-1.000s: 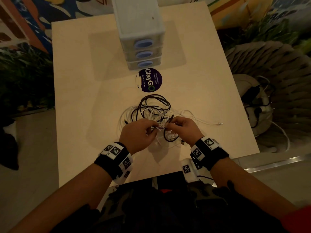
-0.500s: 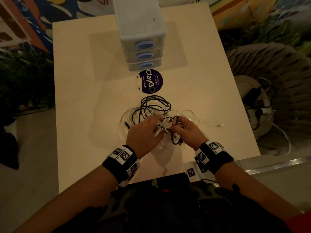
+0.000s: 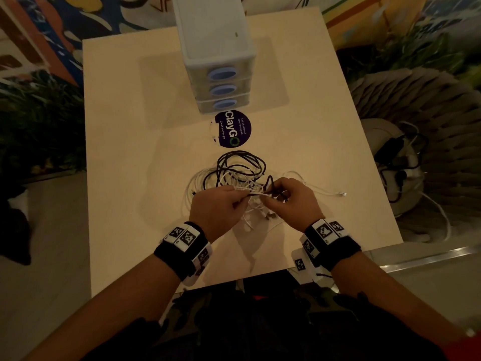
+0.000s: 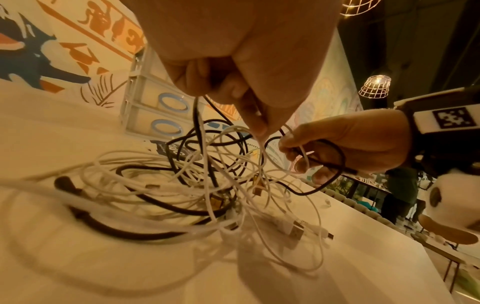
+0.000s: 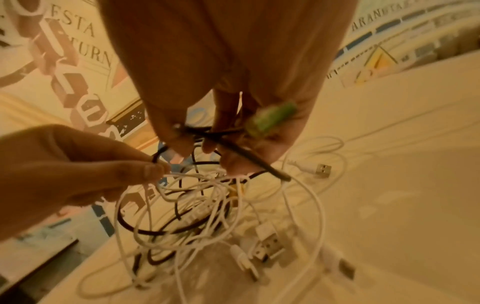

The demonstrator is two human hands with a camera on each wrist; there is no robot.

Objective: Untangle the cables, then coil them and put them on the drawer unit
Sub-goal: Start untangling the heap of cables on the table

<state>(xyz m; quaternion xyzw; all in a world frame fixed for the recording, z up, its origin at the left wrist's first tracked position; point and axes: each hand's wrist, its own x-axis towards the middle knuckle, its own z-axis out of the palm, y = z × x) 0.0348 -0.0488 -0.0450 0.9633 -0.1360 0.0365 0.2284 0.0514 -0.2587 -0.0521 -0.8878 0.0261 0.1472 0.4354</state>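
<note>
A tangle of black cable (image 3: 240,162) and white cables (image 3: 200,182) lies on the table's near half. My left hand (image 3: 218,209) pinches white strands lifted off the pile; in the left wrist view its fingertips (image 4: 255,125) hold a white cable (image 4: 207,164). My right hand (image 3: 289,201) grips a loop of the black cable (image 5: 233,148) just right of it. The two hands nearly touch above the tangle. White USB plugs (image 5: 267,244) lie under them. The white drawer unit (image 3: 216,53) with blue oval handles stands at the table's far side.
A round dark ClayGo sticker (image 3: 231,128) lies between the drawer unit and the cables. A loose white cable end (image 3: 338,194) trails right towards the table edge (image 3: 385,204). Beyond that edge sit a ribbed grey seat (image 3: 429,105) and a bag with more cables (image 3: 398,165).
Both hands have moved slightly away from me and lifted strands from the tangle. The right hand now holds the black loop higher, closer to the left fingers.
</note>
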